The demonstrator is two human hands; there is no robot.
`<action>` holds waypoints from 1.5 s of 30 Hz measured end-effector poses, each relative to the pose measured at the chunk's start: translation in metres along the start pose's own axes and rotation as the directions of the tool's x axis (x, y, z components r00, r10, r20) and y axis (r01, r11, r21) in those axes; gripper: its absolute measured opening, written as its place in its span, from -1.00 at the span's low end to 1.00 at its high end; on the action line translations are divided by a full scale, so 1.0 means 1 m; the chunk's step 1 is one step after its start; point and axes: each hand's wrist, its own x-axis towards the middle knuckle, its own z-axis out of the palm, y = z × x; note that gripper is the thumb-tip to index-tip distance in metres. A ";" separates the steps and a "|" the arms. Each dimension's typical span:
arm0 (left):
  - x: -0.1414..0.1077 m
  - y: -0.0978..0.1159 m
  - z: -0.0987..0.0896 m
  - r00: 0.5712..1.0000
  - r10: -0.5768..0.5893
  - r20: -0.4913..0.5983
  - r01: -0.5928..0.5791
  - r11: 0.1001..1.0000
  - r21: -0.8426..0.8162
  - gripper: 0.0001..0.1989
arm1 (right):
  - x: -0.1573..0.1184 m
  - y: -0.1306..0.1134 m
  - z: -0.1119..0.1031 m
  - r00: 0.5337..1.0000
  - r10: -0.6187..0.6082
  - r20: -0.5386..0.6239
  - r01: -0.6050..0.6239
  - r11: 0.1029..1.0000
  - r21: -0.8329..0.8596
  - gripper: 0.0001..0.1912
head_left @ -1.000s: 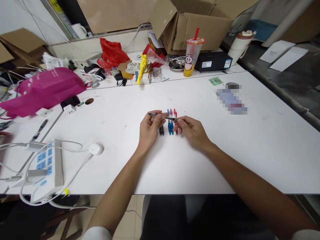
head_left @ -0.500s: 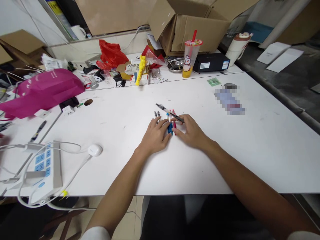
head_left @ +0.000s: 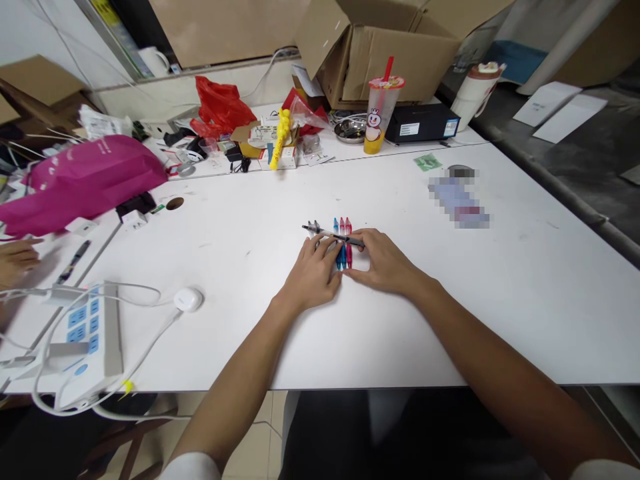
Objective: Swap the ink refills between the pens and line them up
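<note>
A row of click pens lies on the white table between my hands, pointing away from me. My left hand (head_left: 311, 272) rests palm down over the row with its fingers spread, partly hiding the pens with dark tips (head_left: 313, 225) and touching the blue pen (head_left: 336, 225). My right hand (head_left: 383, 263) grips a black-and-grey pen (head_left: 327, 233) between thumb side and fingers. That pen lies crosswise above the row, its tip pointing left. Just left of my right fingertips are the pink pens (head_left: 349, 256), side by side with the blue.
A power strip (head_left: 95, 340) with white cables and a white charger (head_left: 189, 299) sits at left. Another person's hand (head_left: 17, 260) is at the far left edge, near a dark pen (head_left: 74, 261). A drink cup (head_left: 379, 117), cardboard box (head_left: 395, 63) and magenta bag (head_left: 95, 177) stand behind.
The black-and-grey pen in my right hand has swung flatter, its tip shifting left. The pink pens now lie straighter against the blue. Another person's hand has come into view at left.
</note>
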 end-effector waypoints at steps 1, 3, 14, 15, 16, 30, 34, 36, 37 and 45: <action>0.000 0.000 0.000 1.000 -0.002 0.000 0.002 1.000 0.001 -0.41 | 0.000 0.000 0.000 1.000 0.003 0.003 -0.003 1.000 0.000 -0.36; 0.000 0.001 0.000 1.000 -0.008 0.001 0.008 1.000 0.002 -0.42 | 0.001 0.000 -0.001 1.000 0.008 0.013 -0.008 1.000 0.004 -0.38; 0.001 0.002 0.003 1.000 -0.010 -0.016 0.010 1.000 -0.008 -0.44 | 0.001 0.001 -0.006 0.999 0.009 0.038 -0.010 0.999 0.033 -0.41; 0.001 0.002 0.003 1.000 -0.012 -0.015 0.012 1.000 -0.009 -0.44 | 0.002 0.001 -0.006 0.999 0.009 0.043 -0.010 1.000 0.029 -0.41; 0.001 0.002 0.003 1.000 -0.014 -0.013 0.014 1.000 -0.012 -0.44 | 0.002 0.000 -0.006 0.999 0.010 0.045 -0.011 1.000 0.024 -0.42; 0.001 0.002 0.003 0.999 -0.033 -0.015 0.032 0.999 -0.044 -0.45 | 0.003 0.002 -0.006 1.000 0.005 0.005 -0.006 0.998 0.063 -0.39; 0.001 0.001 0.002 1.000 -0.024 -0.020 0.023 0.998 -0.055 -0.45 | 0.003 0.002 -0.006 1.000 0.030 -0.009 -0.029 0.996 0.084 -0.47; 0.001 0.001 0.000 1.000 -0.017 -0.024 0.016 0.997 -0.077 -0.43 | 0.004 0.001 -0.006 0.998 0.056 -0.016 -0.054 0.992 0.112 -0.57; 0.001 0.000 0.000 0.999 -0.014 -0.032 0.011 0.995 -0.101 -0.43 | 0.004 0.001 -0.007 0.997 0.070 -0.029 -0.065 0.988 0.139 -0.63; 0.009 0.003 -0.011 0.904 -0.399 -0.153 0.083 0.515 -0.853 -0.55 | 0.005 -0.016 -0.010 0.948 0.309 -0.080 -0.244 0.863 0.442 -0.55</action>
